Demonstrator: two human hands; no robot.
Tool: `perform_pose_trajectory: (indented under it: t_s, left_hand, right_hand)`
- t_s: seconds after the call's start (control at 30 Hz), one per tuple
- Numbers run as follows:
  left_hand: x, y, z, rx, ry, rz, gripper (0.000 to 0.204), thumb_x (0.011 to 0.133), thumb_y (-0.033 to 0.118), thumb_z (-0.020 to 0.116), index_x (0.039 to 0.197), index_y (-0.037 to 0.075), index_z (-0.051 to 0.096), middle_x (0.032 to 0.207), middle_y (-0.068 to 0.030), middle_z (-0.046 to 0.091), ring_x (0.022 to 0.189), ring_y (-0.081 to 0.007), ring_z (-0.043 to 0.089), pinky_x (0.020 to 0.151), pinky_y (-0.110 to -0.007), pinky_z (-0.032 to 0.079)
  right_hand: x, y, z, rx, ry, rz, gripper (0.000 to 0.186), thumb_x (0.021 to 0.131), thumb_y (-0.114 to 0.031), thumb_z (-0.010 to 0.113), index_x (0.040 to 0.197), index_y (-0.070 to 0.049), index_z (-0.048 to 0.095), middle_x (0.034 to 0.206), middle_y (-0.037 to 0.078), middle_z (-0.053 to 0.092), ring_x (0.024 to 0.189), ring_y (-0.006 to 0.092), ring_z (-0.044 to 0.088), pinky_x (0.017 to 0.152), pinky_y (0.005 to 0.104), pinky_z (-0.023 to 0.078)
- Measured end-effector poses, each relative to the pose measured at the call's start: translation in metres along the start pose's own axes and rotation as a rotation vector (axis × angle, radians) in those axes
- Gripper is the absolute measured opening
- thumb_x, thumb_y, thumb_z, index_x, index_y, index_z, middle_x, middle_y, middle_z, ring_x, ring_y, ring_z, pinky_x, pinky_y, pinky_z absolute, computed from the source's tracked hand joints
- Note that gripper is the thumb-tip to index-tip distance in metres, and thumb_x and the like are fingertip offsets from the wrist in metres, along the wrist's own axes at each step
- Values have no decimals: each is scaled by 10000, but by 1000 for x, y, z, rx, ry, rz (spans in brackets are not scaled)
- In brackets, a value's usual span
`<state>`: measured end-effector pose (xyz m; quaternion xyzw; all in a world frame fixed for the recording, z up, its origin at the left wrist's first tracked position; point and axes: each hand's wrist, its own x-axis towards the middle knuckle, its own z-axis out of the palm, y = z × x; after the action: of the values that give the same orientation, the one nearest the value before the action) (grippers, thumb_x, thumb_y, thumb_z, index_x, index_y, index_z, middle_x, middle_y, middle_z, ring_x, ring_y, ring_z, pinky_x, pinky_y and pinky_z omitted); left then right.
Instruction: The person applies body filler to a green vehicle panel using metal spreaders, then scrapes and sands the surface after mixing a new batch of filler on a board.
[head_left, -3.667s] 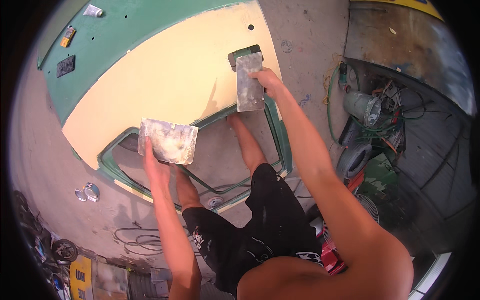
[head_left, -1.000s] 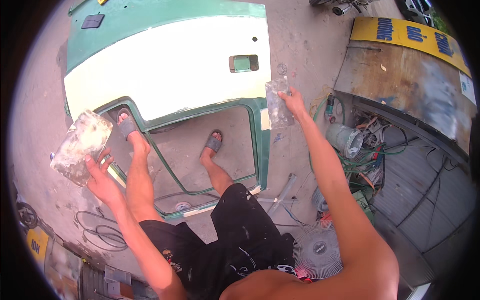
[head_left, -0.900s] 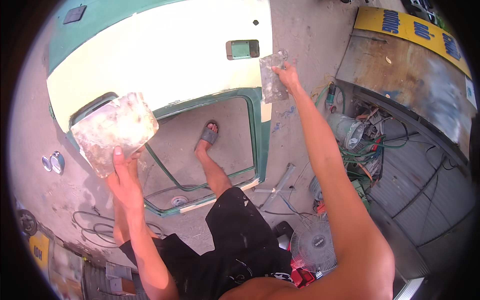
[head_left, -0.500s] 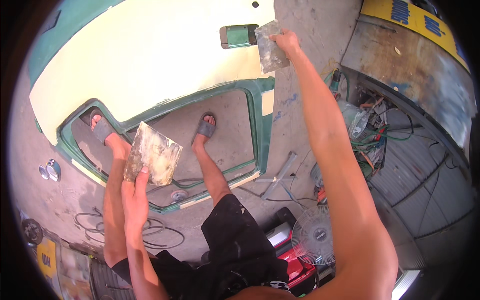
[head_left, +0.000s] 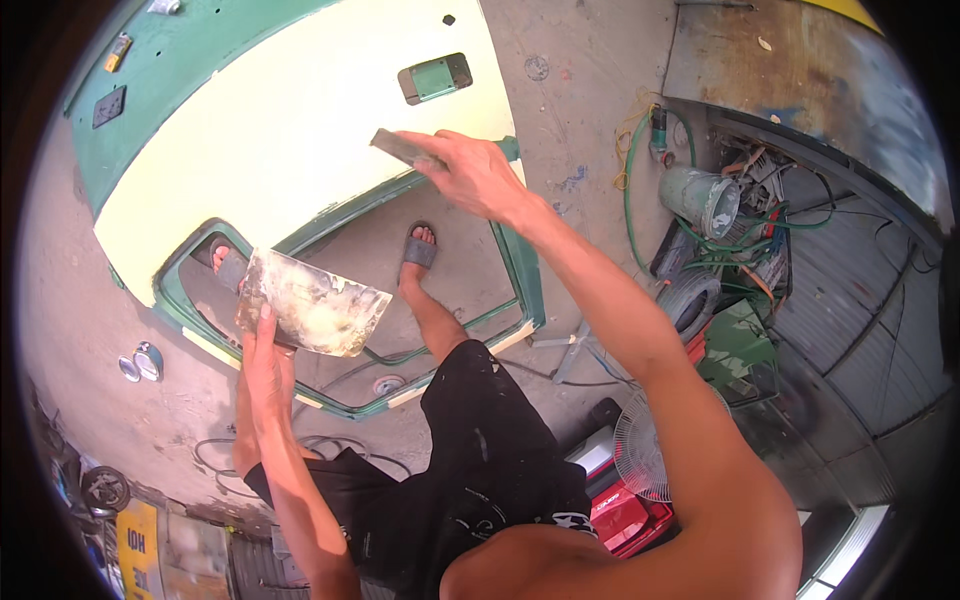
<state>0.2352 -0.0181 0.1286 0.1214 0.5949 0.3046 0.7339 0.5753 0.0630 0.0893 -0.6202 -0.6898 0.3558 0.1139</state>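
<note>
My left hand [head_left: 266,370] grips the lower left edge of a thin square putty plate [head_left: 325,305], its face smeared with cream and brown. In my right hand [head_left: 478,175] is a flat putty spreader [head_left: 392,146], tilted so that mostly its edge shows. That spreader is over the lower right part of a green vehicle panel [head_left: 320,100] whose broad middle is coated pale cream; whether they touch I cannot tell. The panel has a large window opening, a small recess [head_left: 436,79] near its right edge, and a green frame.
My sandalled feet show through the panel's opening. An open can [head_left: 148,361] stands at left on the concrete floor [head_left: 580,110]. To the right are a power tool [head_left: 659,130], a bucket [head_left: 700,197], hoses and a metal stand [head_left: 572,355]. A fan [head_left: 640,450] is by my right arm.
My right hand has moved left and down from the panel's right edge, turning the spreader from face-on to nearly edge-on. The plate in my left hand has tilted clockwise. The whole view has shifted.
</note>
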Motion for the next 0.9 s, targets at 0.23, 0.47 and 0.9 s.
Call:
perform_pose_trajectory:
  t_s: [0.23,0.47,0.9]
  left_hand:
    - [-121,66,45,4,229,341,615,983,354,571,1375,-87,400,1343,-178,512,1174,-259,560,960,-405,500]
    - [-302,133,10,-351,326,781,517,979,386,562,1342,25,492,1262,-90,594,1080,-226,613,904,-376,534]
    - [-438,56,-28,-990,-64,822,167,1006,173,479,933,32,529,662,28,430,459,-45,330,389,-180,307]
  right_hand:
    - [-140,-184,-88,333,100,-327,480,887,-150,627,1358,-185,538,924,89,609,832,271,604,681,382,507]
    - [-150,-244,-118,-60,-532,-705,277,829,-172,649,1100,-134,692,886,135,690,854,309,671,707,414,518]
    - [-197,-526,19,1284,-565,-488,578,924,-551,587,1188,-45,676,1137,142,678,1094,220,592,950,371,446]
